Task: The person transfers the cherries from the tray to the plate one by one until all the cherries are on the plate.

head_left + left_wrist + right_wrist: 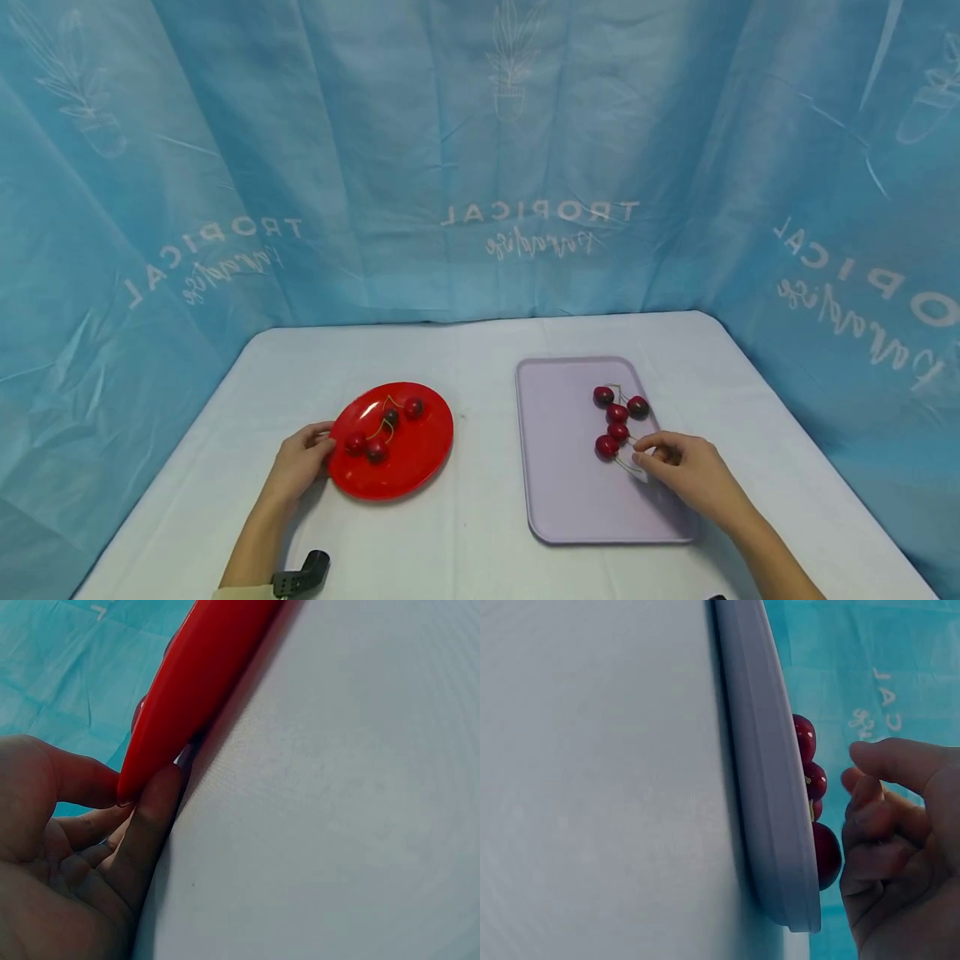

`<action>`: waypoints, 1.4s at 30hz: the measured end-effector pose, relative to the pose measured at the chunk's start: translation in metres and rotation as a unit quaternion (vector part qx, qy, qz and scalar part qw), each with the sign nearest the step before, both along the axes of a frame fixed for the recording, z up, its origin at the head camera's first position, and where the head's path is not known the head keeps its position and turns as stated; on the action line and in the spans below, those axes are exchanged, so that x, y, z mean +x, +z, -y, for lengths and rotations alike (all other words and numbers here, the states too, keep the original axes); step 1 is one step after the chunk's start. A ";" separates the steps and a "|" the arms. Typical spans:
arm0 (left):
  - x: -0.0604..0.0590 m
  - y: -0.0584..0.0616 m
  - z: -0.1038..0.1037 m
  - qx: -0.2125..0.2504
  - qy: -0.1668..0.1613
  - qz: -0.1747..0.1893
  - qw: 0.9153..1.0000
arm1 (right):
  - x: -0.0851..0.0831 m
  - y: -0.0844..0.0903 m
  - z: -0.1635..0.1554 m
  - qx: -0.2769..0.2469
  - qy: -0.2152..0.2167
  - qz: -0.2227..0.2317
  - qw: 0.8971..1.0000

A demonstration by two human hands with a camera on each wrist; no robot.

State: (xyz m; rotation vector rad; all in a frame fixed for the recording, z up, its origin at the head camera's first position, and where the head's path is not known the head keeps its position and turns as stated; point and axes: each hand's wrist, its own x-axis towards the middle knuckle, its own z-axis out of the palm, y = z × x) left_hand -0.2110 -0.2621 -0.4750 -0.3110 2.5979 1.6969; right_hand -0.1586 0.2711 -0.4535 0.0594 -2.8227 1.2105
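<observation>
On the left of the head view lies a round red plate [420,467] with several dark red cherries [377,451] and their green stems on it. My left hand [300,457] holds the plate's near-left rim, thumb on top and fingers underneath, as the left wrist view shows. To the right, a lilac rectangular tray [570,508] carries a cluster of several cherries [607,447]. Over the tray's right edge is my right hand [686,471], fingertips close to the cherry stems [626,466]. In the right wrist view its thumb and forefinger stand slightly apart, with nothing visible between them.
A white cloth [487,500] covers the table, and plate and tray lie apart on it. Blue curtains [480,167] with printed lettering enclose the back and both sides. A black strap device [302,573] sits on the left wrist.
</observation>
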 end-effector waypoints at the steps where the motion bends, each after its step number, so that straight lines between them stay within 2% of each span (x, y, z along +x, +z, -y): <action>1: 0.000 0.000 0.000 0.003 -0.002 0.000 1.000 | 0.000 -0.001 0.000 0.004 -0.001 0.000 1.000; 9: 0.000 0.004 0.001 0.004 -0.005 -0.002 1.000 | 0.003 -0.007 0.004 0.009 -0.010 0.031 0.999; 14: 0.000 0.004 0.001 -0.004 -0.004 0.001 1.000 | 0.003 -0.012 0.004 0.030 -0.013 0.038 0.999; 29: -0.001 0.002 0.002 -0.001 -0.002 0.006 1.000 | -0.002 -0.015 0.008 0.085 0.006 -0.002 0.996; 42: 0.002 0.001 0.000 0.003 -0.001 0.005 1.000 | 0.000 -0.017 0.009 0.081 -0.004 0.003 0.997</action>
